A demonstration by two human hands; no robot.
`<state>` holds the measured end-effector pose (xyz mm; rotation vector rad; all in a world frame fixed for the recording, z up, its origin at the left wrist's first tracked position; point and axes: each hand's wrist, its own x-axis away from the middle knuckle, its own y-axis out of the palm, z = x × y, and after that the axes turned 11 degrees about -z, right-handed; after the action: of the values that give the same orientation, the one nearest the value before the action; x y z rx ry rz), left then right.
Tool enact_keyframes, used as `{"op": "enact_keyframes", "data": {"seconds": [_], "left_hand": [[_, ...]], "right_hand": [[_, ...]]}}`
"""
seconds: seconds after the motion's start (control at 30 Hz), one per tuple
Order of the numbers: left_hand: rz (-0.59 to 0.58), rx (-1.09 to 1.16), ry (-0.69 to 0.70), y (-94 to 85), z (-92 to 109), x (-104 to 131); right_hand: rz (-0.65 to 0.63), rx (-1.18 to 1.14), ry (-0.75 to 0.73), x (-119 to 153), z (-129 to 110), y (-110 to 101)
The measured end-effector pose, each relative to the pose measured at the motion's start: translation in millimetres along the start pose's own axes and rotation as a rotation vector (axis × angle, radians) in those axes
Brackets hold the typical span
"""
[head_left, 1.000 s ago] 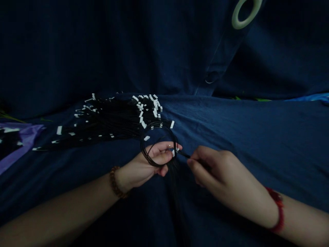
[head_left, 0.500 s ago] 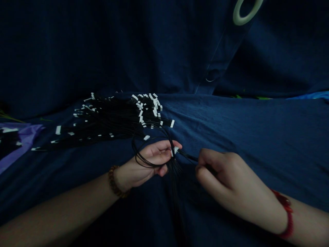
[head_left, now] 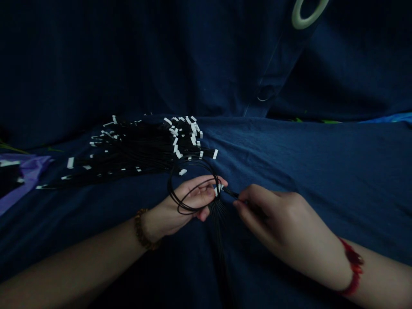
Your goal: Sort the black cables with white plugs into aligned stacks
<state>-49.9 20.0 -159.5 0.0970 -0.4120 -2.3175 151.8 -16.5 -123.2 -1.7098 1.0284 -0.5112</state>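
Note:
My left hand [head_left: 189, 197] is closed, pinching a white connector [head_left: 218, 189] between thumb and fingers. Black wires [head_left: 174, 195] attached to it loop around that hand in a loose coil, and a strand bundle [head_left: 222, 262] hangs down below. To the right, my right hand [head_left: 273, 214] is pinched shut on a short stretch of the black wires, a little way from the connector. Behind the left hand lies a pile of black cables [head_left: 138, 148] with white connectors at their ends.
Dark blue cloth [head_left: 305, 163] covers the surface and hangs behind it. A purple bag [head_left: 35, 169] with more white-ended cables sits at the left edge. A pale ring [head_left: 302, 22] is at the top right, and a blue item [head_left: 392, 118] lies at the right edge.
My right hand has moved left, closer to the connector. The wire coil around my left hand has shifted slightly, with a smaller loop now showing inside it.

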Motion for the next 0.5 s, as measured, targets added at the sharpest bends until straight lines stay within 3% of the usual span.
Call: {"op": "enact_keyframes", "data": {"seconds": [0.2, 0.5], "left_hand": [[-0.017, -0.025, -0.022, -0.7, -1, 1], [0.084, -0.126, -0.06, 10.2, 10, 0]], "right_hand": [[0.002, 0.041, -0.048, 1, -1, 1], [-0.072, 0.055, -0.018, 1, -1, 1]]}}
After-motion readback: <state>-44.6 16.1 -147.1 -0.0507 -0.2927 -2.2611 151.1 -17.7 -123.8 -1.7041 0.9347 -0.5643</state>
